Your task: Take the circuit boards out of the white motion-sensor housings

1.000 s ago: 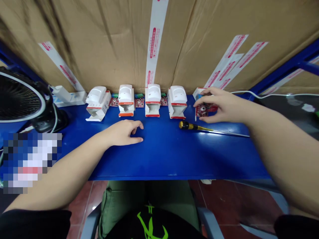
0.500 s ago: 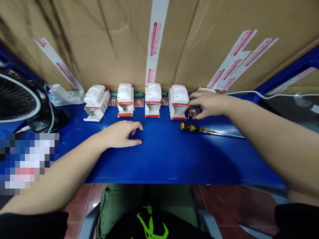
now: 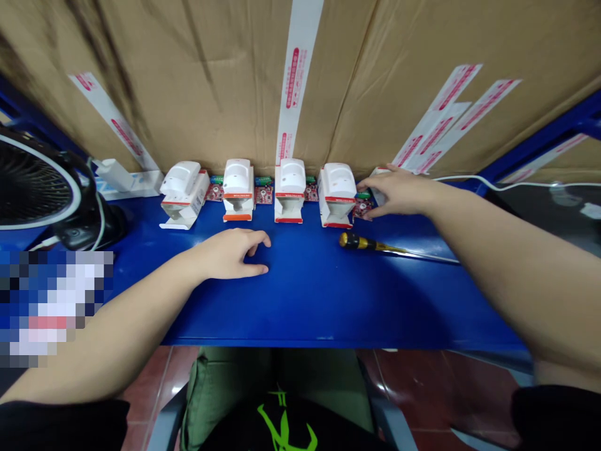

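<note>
My left hand [image 3: 232, 254] rests above the blue table [image 3: 300, 294], fingers curled loosely and thumb apart, holding nothing. At the right end of the row, my right hand [image 3: 399, 191] has its thumb and fingers about the edges of a red circuit board [image 3: 362, 208] with a green part on it. Partly hidden behind that hand is a white box [image 3: 379, 171]. Just left of the board stands an open white box [image 3: 336, 213] with a white motion detector [image 3: 338, 180] on top. A screwdriver [image 3: 361, 242] with a black and yellow handle lies in front of the right hand.
Three more detectors on open boxes stand leftward: one detector [image 3: 181, 178], another [image 3: 236, 175], another [image 3: 292, 175]. Red boards [image 3: 263, 195] sit between them. A black fan [image 3: 42, 188] is at far left. A cardboard wall [image 3: 225, 81] closes the back; a white cable [image 3: 511, 182] runs right.
My right hand has shifted slightly, and the circuit board by it sits a little farther back. White of the box behind now shows between the fingers. My left hand stays put.
</note>
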A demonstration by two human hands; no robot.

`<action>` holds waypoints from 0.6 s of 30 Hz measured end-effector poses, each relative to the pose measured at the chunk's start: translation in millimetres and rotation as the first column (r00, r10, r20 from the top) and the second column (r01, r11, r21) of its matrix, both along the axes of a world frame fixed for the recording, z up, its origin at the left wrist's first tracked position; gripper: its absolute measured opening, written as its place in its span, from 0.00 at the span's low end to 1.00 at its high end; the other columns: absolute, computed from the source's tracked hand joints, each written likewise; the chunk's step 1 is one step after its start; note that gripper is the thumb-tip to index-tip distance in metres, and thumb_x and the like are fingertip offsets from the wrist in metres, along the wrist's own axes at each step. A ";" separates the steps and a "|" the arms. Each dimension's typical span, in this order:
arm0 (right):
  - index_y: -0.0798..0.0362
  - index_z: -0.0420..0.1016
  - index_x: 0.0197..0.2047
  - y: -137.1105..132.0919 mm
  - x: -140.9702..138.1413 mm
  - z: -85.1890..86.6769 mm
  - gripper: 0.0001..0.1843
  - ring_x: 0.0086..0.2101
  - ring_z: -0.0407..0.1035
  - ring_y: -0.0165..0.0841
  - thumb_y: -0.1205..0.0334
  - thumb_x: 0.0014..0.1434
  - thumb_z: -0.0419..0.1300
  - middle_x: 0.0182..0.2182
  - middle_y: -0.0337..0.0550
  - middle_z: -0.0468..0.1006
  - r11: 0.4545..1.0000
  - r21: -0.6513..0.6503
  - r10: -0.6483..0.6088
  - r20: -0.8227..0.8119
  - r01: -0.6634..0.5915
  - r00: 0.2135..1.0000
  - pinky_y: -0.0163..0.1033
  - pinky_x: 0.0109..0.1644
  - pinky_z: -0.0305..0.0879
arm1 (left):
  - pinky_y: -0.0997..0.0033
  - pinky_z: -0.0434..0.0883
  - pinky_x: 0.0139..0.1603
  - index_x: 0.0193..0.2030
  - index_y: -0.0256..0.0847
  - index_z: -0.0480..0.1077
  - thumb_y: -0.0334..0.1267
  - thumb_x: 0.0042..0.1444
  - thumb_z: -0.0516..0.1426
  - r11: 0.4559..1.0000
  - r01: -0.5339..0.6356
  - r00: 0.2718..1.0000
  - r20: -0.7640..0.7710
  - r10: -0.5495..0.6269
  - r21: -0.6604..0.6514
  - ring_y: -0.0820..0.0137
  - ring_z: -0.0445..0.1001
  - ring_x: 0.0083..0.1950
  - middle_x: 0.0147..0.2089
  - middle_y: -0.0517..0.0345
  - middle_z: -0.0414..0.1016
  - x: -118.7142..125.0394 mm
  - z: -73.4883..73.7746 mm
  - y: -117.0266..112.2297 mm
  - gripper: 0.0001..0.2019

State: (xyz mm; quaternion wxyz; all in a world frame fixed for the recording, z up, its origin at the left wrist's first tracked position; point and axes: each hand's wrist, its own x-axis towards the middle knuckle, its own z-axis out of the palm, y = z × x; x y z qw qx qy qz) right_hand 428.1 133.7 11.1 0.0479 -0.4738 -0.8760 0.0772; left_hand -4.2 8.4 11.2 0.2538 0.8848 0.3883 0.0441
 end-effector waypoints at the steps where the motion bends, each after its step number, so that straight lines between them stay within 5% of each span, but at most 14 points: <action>1: 0.44 0.84 0.49 2.3 -2.0 1.0 0.32 0.58 0.76 0.65 0.40 0.43 0.79 0.46 0.51 0.87 0.999 0.003 -0.032 0.069 0.032 0.997 0.73 0.72 0.62 | 0.67 0.67 0.36 0.55 0.40 0.76 0.51 0.61 0.64 1.000 0.001 1.000 0.000 -0.001 0.002 0.68 0.73 0.31 0.36 0.59 0.76 0.0 0.1 0.1 0.21; 5: 0.46 0.81 0.57 8.8 -13.3 6.9 0.34 0.56 0.77 0.62 0.44 0.48 0.76 0.51 0.54 0.87 0.992 0.009 -0.121 0.209 0.122 0.970 0.65 0.60 0.74 | 0.67 0.67 0.35 0.55 0.40 0.76 0.50 0.61 0.64 1.000 -0.003 1.000 -0.003 0.003 0.001 0.68 0.73 0.31 0.36 0.59 0.75 0.3 0.1 0.6 0.21; 11: 0.47 0.79 0.62 9.6 -28.3 12.7 0.38 0.52 0.80 0.62 0.45 0.49 0.75 0.52 0.57 0.86 0.978 -0.026 -0.196 0.216 0.207 0.957 0.65 0.55 0.77 | 0.67 0.67 0.35 0.55 0.40 0.76 0.50 0.61 0.64 1.000 0.006 1.000 -0.003 -0.006 -0.002 0.68 0.73 0.30 0.36 0.59 0.75 0.9 -0.8 0.7 0.20; 15: 0.45 0.78 0.64 -1.6 -19.7 22.7 0.36 0.53 0.79 0.58 0.47 0.52 0.74 0.54 0.54 0.84 0.977 -0.018 -0.208 0.095 0.210 0.974 0.62 0.58 0.76 | 0.67 0.67 0.35 0.55 0.41 0.76 0.49 0.62 0.64 1.000 0.003 1.000 -0.005 -0.003 0.012 0.68 0.74 0.31 0.36 0.59 0.76 0.9 -1.1 0.1 0.19; 18: 0.55 0.79 0.60 -13.7 0.2 24.0 0.31 0.56 0.76 0.60 0.45 0.60 0.69 0.56 0.66 0.81 0.945 0.146 -0.289 -0.054 0.294 0.956 0.63 0.59 0.72 | 0.67 0.67 0.35 0.55 0.42 0.76 0.48 0.63 0.64 1.000 0.009 1.000 -0.006 -0.009 0.023 0.67 0.74 0.32 0.35 0.60 0.76 0.7 -1.7 0.1 0.18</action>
